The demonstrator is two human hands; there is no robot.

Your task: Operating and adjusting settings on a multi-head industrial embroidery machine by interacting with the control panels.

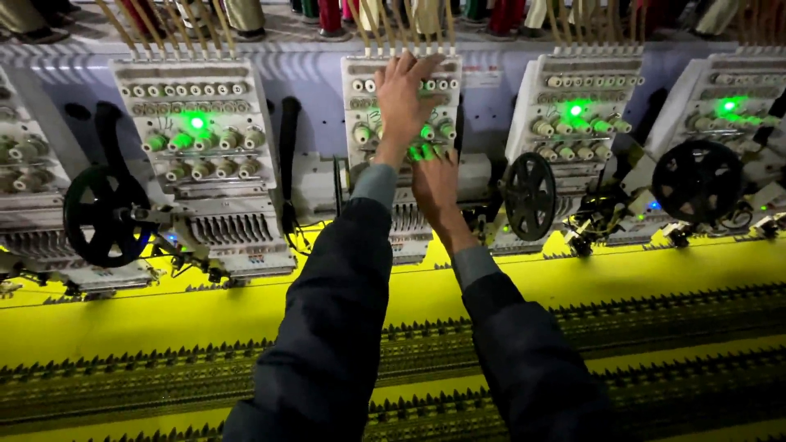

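Middle embroidery head: a white thread-tension panel, centre of the row, studded with rows of round knobs; both hands are on it, and it stands upright behind the yellow cloth
Left hand: raised high on the panel; fingers spread and flat, tips resting among the small knobs of the upper rows; it grips nothing, the palm lies open against the face
Right hand: lower down, just under the left wrist; fingers point up into the green-lit tension knobs; whether they pinch a knob or a thread I cannot tell, since the hand's back hides the tips
Sleeves: dark, with grey cuffs showing at both wrists; the two forearms run up from the bottom edge and nearly cross
Green lamp: glowing on the neighbouring head to the left; like lamps shine on the two heads to the right
Black handwheel: spoked, low on the left head; a second black handwheel sits just right of the hands, a third further right
Yellow fabric: stretched flat beneath all the heads; dark stitched border bands run across it in long parallel rows, nearer than the machine
Thread cones: along the top shelf, red and pale ones, only their lower parts seen
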